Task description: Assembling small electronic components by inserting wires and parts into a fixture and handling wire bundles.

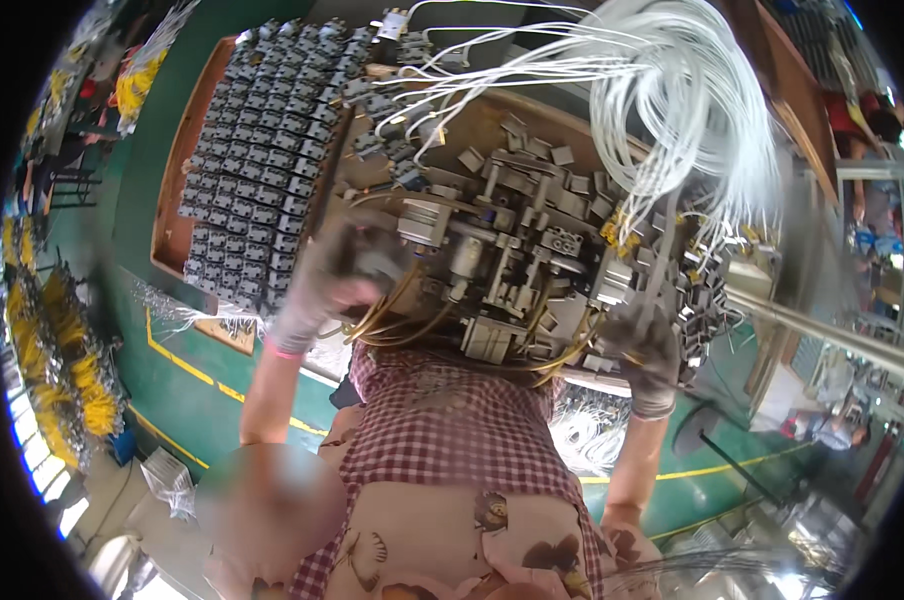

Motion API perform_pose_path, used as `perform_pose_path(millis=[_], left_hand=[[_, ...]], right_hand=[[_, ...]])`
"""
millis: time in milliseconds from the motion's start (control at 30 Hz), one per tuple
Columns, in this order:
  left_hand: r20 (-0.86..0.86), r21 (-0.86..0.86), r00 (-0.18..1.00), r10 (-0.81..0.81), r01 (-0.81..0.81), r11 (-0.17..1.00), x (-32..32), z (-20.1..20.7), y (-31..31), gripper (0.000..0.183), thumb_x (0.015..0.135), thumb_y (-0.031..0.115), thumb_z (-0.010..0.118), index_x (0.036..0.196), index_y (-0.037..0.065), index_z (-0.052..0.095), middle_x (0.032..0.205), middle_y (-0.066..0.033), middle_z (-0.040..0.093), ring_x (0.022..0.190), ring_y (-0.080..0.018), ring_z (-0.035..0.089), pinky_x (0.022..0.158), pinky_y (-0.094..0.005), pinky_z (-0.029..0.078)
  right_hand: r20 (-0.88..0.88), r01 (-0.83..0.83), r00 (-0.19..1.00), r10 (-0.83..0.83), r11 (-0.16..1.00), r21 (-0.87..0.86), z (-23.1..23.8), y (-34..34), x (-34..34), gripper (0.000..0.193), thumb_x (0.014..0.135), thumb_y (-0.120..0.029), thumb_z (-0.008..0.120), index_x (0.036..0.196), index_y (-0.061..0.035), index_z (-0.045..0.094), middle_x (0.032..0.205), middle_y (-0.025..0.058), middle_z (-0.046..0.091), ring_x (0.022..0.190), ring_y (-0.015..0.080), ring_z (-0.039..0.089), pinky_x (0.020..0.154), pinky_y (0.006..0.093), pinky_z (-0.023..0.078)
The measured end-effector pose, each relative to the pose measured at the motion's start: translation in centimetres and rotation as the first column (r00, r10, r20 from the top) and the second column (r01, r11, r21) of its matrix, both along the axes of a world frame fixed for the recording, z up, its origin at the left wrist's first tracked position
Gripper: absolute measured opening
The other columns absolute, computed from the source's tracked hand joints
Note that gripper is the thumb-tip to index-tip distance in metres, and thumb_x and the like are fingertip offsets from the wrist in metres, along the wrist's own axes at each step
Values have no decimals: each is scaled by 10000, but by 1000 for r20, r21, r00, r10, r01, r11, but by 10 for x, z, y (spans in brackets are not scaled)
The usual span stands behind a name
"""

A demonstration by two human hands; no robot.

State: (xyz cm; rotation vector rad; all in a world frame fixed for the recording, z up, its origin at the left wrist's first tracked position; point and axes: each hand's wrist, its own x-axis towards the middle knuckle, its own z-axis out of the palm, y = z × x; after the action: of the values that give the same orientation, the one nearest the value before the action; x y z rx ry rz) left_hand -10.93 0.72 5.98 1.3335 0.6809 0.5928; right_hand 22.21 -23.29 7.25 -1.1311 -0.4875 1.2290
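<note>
My left hand, in a pale glove with darkened fingers, is at the left side of a metal fixture with cylinders, blocks and yellowish air hoses. Motion smears its fingers, so what they hold cannot be made out. My right hand, gloved too, is low over the loose metal shells right of the fixture. A pale blurred strip runs down to its fingers, which are dark and unclear. Coiled white cables hang above the fixture, their ends spreading left to grey connectors.
A wooden tray at the left carries rows of grey connectors. Small metal pieces lie behind the fixture. A pale rail crosses at the right. Bundles of yellow cables hang at the far left above the green floor.
</note>
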Motion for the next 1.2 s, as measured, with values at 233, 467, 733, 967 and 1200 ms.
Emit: perform_pose_path(millis=[233, 467, 733, 967, 1200], left_hand=[[-96, 22, 922, -374, 378, 926, 84, -31, -54, 821, 715, 413, 839, 1362, 48, 489, 1318, -75, 565, 1247, -234, 515, 1057, -381, 416], [93, -181, 921, -379, 390, 903, 98, -32, -61, 1026, 696, 421, 845, 1491, 40, 320, 1450, -105, 454, 1338, -228, 447, 1080, -388, 393], [79, -39, 936, -343, 347, 937, 102, -21, -67, 1060, 702, 385, 836, 1538, 106, 246, 1472, -83, 451, 1315, -244, 488, 1047, -392, 420], [-160, 197, 928, -337, 365, 910, 101, -9, -64, 1075, 707, 488, 799, 1521, 42, 255, 1441, -154, 475, 1268, -248, 531, 1057, -401, 427], [-247, 273, 926, -284, 348, 897, 86, -15, -80, 861, 774, 339, 816, 1447, 8, 393, 1253, -122, 611, 1127, -208, 596, 950, -349, 484]], right_hand=[[776, -117, 597, 204, 979, -167, 8, 16, -9, 359, 747, 0, 770, 1057, -71, 603, 930, 37, 557, 825, 145, 533, 779, 306, 441], [725, -130, 683, 86, 991, 5, -5, 59, -58, 419, 728, -93, 817, 1076, -88, 584, 1009, 17, 536, 876, 122, 519, 787, 283, 438], [779, -121, 626, -30, 983, 135, -8, 71, -58, 429, 658, -185, 873, 1012, -106, 643, 1067, 23, 580, 1058, 196, 517, 939, 349, 413], [775, -130, 632, 16, 988, 85, -3, 66, -60, 426, 689, -153, 845, 1057, -108, 636, 1077, 55, 527, 1054, 225, 486, 887, 361, 436], [579, -182, 805, 126, 983, 38, -10, 73, -58, 546, 649, -205, 881, 1101, -86, 600, 1049, 64, 510, 983, 234, 512, 860, 355, 449]])
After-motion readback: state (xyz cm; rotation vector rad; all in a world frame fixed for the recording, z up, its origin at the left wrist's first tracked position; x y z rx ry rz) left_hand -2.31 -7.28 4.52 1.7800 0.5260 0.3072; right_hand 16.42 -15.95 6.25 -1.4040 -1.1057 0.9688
